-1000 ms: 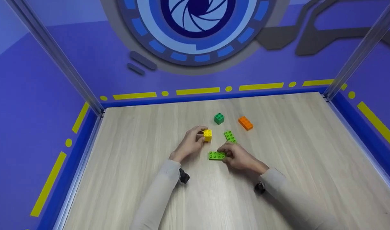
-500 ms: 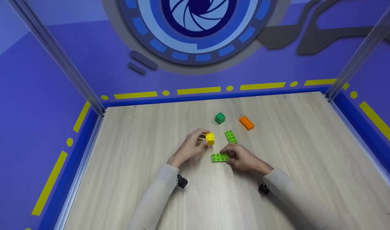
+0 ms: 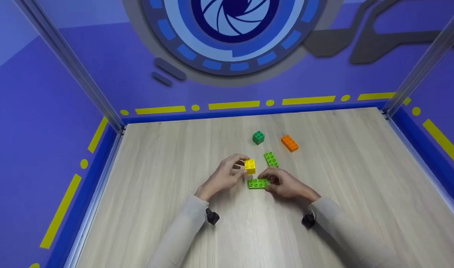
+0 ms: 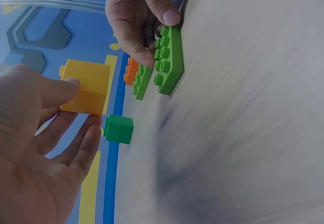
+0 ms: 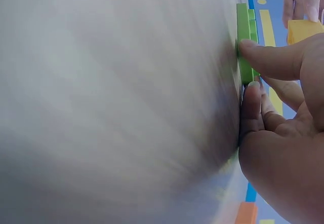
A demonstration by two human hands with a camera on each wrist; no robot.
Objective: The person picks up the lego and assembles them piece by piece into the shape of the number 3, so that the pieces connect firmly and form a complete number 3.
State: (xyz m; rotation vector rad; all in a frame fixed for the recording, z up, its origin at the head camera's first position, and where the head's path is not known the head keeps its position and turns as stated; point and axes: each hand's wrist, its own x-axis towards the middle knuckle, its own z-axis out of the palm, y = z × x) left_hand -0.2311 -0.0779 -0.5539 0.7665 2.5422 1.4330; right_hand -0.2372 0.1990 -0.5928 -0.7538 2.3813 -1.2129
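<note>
My left hand (image 3: 223,176) pinches a yellow two-by-two toy brick (image 3: 249,166) between thumb and fingers, studs up, held above the table as the left wrist view (image 4: 86,87) shows. Close by on the right, my right hand (image 3: 287,184) grips the right end of a flat lime-green toy brick (image 3: 257,183) that lies on the table, its studs facing up. The yellow brick hangs just behind and left of that flat brick, apart from it. Right-hand fingertips cover part of the flat brick's end.
A second flat lime-green brick (image 3: 271,159) lies just beyond my right hand. Farther back are a dark green square brick (image 3: 258,137) and an orange brick (image 3: 289,143). Blue printed walls (image 3: 212,89) enclose the wooden table (image 3: 167,156) at the back and sides.
My left hand has carried the yellow brick to the right and nearer, toward the flat lime-green brick. The right hand keeps its grip on the flat brick; the head view has shifted slightly.
</note>
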